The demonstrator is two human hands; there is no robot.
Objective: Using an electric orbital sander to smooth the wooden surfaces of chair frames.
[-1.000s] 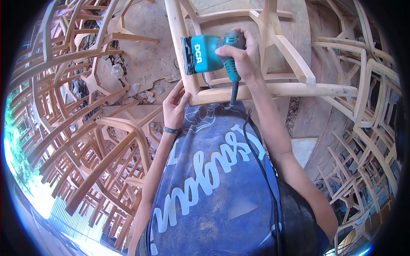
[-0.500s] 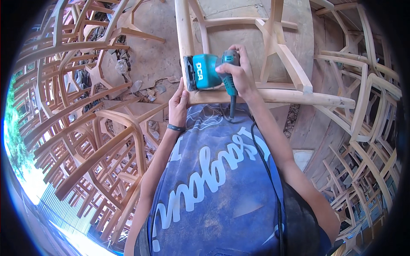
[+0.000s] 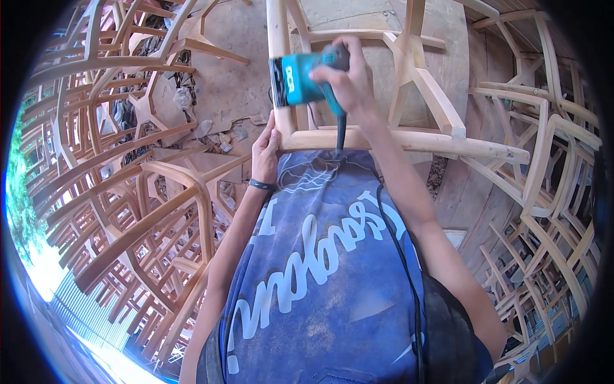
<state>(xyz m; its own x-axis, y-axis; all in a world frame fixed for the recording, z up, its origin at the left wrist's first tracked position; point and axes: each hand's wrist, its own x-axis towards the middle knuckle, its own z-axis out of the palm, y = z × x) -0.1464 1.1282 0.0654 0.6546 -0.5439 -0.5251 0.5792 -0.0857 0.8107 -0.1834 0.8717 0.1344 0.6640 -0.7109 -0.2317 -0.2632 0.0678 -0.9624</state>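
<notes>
A pale wooden chair frame (image 3: 409, 140) lies in front of me, its corner close against my body. My right hand (image 3: 350, 80) is wrapped round a teal and black electric sander (image 3: 300, 78). The sander's black pad lies against the outer part of the frame's left rail (image 3: 278, 32), a little beyond the corner. A dark cord runs down from the tool toward my shirt. My left hand (image 3: 266, 144) grips the frame at its near left corner, the thumb on the near side; its other fingers are partly hidden behind the wood.
Many unfinished wooden chair frames are stacked at the left (image 3: 141, 237) and more at the right (image 3: 543, 160). Scraps and debris (image 3: 220, 136) litter the floor at the left. A flat board (image 3: 224, 83) lies beneath the work. The black cord (image 3: 409, 275) runs along my right side.
The sander in my right hand has moved away from me along the left rail, off the near corner. My left hand keeps its hold at the corner.
</notes>
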